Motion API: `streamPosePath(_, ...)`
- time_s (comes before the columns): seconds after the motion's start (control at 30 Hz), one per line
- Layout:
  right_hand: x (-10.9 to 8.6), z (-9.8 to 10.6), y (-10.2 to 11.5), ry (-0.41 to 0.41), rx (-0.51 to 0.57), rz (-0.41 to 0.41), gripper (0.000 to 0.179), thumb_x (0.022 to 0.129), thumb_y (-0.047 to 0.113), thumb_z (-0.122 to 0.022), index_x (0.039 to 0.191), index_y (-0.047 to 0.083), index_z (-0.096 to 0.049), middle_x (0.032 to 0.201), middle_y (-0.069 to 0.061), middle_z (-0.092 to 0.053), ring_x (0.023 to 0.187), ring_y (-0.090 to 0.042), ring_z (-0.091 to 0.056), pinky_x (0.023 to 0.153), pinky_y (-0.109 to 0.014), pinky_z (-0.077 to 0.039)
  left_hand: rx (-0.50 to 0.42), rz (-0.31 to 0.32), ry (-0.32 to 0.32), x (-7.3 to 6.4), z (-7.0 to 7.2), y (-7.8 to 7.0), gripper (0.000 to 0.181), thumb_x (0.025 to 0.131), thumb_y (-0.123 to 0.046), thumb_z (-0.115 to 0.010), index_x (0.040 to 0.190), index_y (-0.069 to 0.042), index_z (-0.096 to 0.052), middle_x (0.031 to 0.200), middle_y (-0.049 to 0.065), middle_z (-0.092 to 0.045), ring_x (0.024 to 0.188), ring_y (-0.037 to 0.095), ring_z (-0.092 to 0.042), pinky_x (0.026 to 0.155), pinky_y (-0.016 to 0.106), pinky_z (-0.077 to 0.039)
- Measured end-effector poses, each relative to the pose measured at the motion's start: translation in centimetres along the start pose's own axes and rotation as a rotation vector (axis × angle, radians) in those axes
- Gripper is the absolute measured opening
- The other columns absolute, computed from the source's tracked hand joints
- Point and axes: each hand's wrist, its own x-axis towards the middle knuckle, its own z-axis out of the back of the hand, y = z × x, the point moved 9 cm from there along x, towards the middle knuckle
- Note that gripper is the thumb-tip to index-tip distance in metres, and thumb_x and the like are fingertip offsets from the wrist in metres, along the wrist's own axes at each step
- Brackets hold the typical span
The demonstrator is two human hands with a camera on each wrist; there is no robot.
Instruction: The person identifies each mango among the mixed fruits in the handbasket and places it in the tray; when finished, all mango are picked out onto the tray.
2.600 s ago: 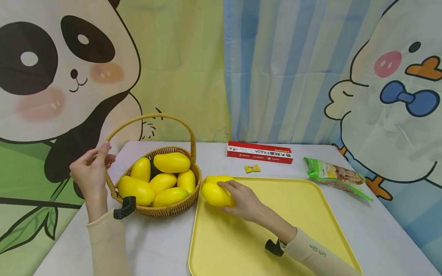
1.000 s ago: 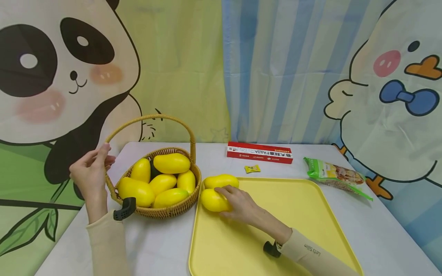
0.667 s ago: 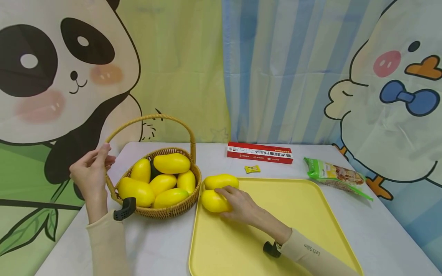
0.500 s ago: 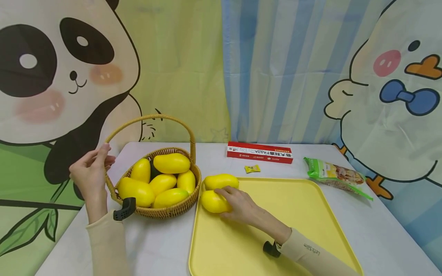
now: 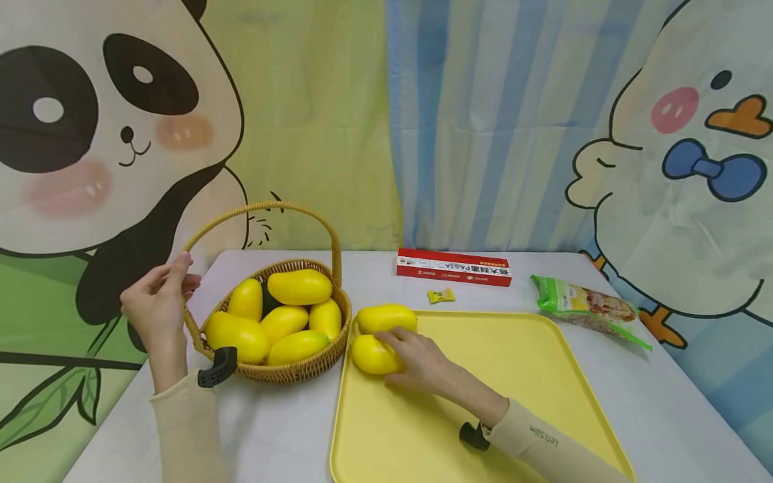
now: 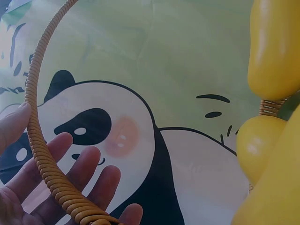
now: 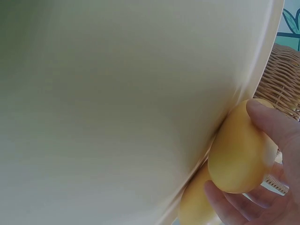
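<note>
My right hand (image 5: 423, 362) holds a yellow mango (image 5: 373, 354) at the left side of the yellow tray (image 5: 483, 416), fingers over its top and thumb on the near side. In the right wrist view, thumb and fingers curve around this mango (image 7: 241, 150). A second mango (image 5: 386, 316) lies just behind it in the tray's far left corner. At the left, my left hand (image 5: 160, 305) holds the handle (image 5: 284, 203) of a wicker basket (image 5: 296, 372) between thumb and loosely bent fingers. Several mangoes (image 5: 300, 287) fill the basket, with a dark item partly hidden among them.
Behind the tray lie a red pasta box (image 5: 453, 267) and a small yellow wrapped candy (image 5: 441, 295). A green-edged food bag (image 5: 588, 305) rests by the tray's far right corner. Cartoon-printed curtain (image 5: 483, 121) hangs behind the white table (image 5: 278, 429).
The right hand has moved the mango a little nearer and down, uncovering more of the mango behind it. Over the last second both hands have stayed nearly still.
</note>
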Motion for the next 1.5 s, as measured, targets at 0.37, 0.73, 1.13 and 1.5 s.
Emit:
streamPosePath(0.37, -0.1, 0.1, 0.0, 0.008, 0.003, 0.003, 0.071, 0.077, 0.037, -0.080, 0.135, 0.011, -0.050, 0.116, -0.010, -0.060, 0.089, -0.019, -0.060, 0.073, -0.032, -0.053, 0.008, 0.010, -0.005, 0.0, 0.1, 0.0, 0.028, 0.073, -0.034, -0.082, 0.084, -0.010, -0.077, 0.060, -0.004, -0.067, 0.051, 0.006, -0.061, 0.058, 0.011, -0.051)
streamPosePath(0.73, 0.2, 0.9, 0.2, -0.008, -0.023, 0.015, 0.066, 0.079, 0.037, -0.078, 0.134, 0.011, -0.052, 0.116, -0.009, -0.061, 0.092, -0.020, -0.061, 0.072, -0.032, -0.054, 0.027, 0.001, 0.002, -0.1, -0.1, -0.1, 0.027, 0.074, -0.034, -0.081, 0.085, -0.010, -0.077, 0.060, -0.005, -0.067, 0.051, 0.006, -0.061, 0.057, 0.011, -0.051)
streamPosePath(1.13, 1.2, 2.9, 0.9, -0.060, -0.014, 0.040, 0.061, 0.083, 0.037, -0.075, 0.134, 0.013, -0.052, 0.123, -0.009, -0.060, 0.102, -0.023, -0.062, 0.075, -0.036, -0.055, 0.030, 0.014, -0.006, -0.1, -0.1, 0.3, 0.029, 0.072, -0.036, -0.082, 0.084, -0.010, -0.077, 0.060, -0.004, -0.066, 0.050, 0.005, -0.060, 0.058, 0.011, -0.051)
streamPosePath(1.5, 4.2, 4.7, 3.4, -0.101, -0.006, 0.093, 0.060, 0.084, 0.034, -0.074, 0.135, 0.011, -0.052, 0.123, -0.008, -0.059, 0.101, -0.022, -0.062, 0.074, -0.034, -0.054, 0.026, 0.011, -0.016, -0.2, -0.1, -0.1, 0.029, 0.072, -0.035, -0.082, 0.084, -0.009, -0.077, 0.059, -0.004, -0.066, 0.050, 0.006, -0.061, 0.056, 0.012, -0.051)
